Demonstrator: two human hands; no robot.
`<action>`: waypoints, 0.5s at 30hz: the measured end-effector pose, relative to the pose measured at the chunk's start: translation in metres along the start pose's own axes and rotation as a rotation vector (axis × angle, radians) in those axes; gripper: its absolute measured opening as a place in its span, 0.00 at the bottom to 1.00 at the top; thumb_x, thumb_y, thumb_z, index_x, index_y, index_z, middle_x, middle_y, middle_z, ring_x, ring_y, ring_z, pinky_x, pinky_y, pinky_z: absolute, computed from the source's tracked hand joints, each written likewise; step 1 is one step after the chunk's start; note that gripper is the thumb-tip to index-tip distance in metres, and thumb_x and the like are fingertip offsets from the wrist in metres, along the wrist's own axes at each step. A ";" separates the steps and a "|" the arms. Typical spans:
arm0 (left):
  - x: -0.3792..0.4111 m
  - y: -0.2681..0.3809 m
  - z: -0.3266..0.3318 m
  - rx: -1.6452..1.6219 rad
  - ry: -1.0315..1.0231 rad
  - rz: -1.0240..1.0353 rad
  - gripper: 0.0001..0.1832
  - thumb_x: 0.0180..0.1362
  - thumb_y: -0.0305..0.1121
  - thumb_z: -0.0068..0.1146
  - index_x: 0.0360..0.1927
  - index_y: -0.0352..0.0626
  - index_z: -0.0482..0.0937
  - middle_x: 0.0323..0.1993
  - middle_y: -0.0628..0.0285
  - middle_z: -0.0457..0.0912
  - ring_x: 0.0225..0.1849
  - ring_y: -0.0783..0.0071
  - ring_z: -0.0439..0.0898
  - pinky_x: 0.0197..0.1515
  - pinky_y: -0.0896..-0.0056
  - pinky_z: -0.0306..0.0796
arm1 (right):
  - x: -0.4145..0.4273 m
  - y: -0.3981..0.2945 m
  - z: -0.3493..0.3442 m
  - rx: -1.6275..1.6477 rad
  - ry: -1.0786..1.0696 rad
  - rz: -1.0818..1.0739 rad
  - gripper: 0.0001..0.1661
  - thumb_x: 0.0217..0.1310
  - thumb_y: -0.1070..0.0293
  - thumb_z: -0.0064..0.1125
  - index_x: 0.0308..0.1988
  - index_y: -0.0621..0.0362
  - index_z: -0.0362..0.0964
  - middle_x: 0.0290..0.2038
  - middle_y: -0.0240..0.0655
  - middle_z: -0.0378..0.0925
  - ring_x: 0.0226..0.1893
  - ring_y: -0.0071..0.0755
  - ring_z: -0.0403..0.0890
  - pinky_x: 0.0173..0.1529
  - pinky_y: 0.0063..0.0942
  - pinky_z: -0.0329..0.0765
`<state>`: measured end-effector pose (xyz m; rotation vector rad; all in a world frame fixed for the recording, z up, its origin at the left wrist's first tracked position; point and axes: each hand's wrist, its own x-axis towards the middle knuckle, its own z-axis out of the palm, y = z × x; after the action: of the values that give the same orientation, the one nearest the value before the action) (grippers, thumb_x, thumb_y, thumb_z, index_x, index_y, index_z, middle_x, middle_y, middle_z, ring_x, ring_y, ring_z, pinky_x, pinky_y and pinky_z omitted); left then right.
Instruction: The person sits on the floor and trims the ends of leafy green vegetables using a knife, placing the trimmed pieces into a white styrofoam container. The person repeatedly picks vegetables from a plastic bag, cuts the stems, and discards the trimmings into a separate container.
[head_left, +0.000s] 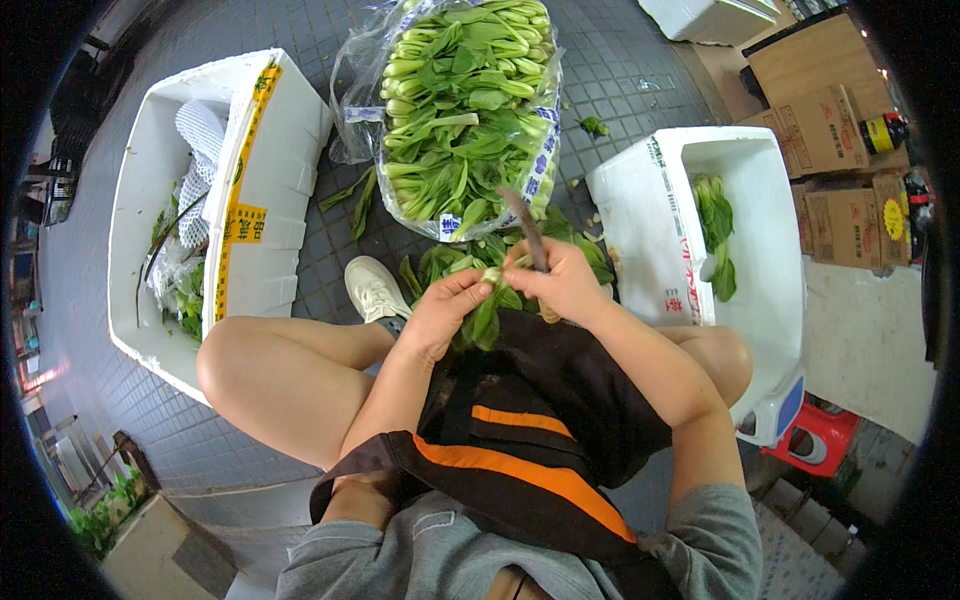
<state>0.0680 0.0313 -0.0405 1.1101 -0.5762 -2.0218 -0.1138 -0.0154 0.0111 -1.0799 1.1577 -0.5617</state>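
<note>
My left hand grips a small bok choy by its pale base, leaves hanging down over the dark apron. In my right hand is a knife with a curved brownish blade; its wooden handle shows below the palm. The right thumb and fingers also touch the bok choy's base, meeting the left fingertips. Just beyond both hands, loose greens lie on the floor. Behind them a clear plastic bag lies opened around stacked bok choy.
At left, a white foam box holds foam netting, crumpled plastic and leafy scraps. Another foam box at right contains a few bok choy. Cardboard boxes and a red stool stand farther right. Fallen leaves dot the tiled floor.
</note>
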 end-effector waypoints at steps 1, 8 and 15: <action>0.001 0.001 0.000 0.003 0.020 -0.003 0.14 0.60 0.31 0.51 0.47 0.35 0.74 0.40 0.66 0.77 0.42 0.80 0.72 0.48 0.81 0.64 | 0.002 0.003 -0.005 0.037 0.031 0.040 0.10 0.51 0.72 0.61 0.36 0.59 0.72 0.22 0.27 0.72 0.19 0.15 0.68 0.24 0.16 0.66; 0.002 0.004 -0.004 -0.016 0.016 0.104 0.13 0.60 0.31 0.50 0.46 0.36 0.74 0.35 0.66 0.77 0.40 0.79 0.73 0.47 0.78 0.64 | 0.003 -0.014 -0.030 -0.598 -0.020 0.025 0.21 0.56 0.67 0.56 0.49 0.63 0.63 0.27 0.31 0.71 0.27 0.24 0.71 0.34 0.23 0.69; 0.002 0.001 -0.005 -0.035 -0.011 0.101 0.11 0.58 0.29 0.53 0.43 0.37 0.75 0.36 0.63 0.78 0.39 0.76 0.75 0.45 0.75 0.68 | -0.006 -0.015 -0.003 -0.505 -0.321 -0.141 0.25 0.65 0.66 0.42 0.60 0.58 0.54 0.33 0.40 0.75 0.34 0.35 0.77 0.40 0.29 0.72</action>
<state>0.0717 0.0290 -0.0433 1.0292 -0.5886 -1.9451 -0.1164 -0.0181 0.0265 -1.6286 0.9634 -0.1888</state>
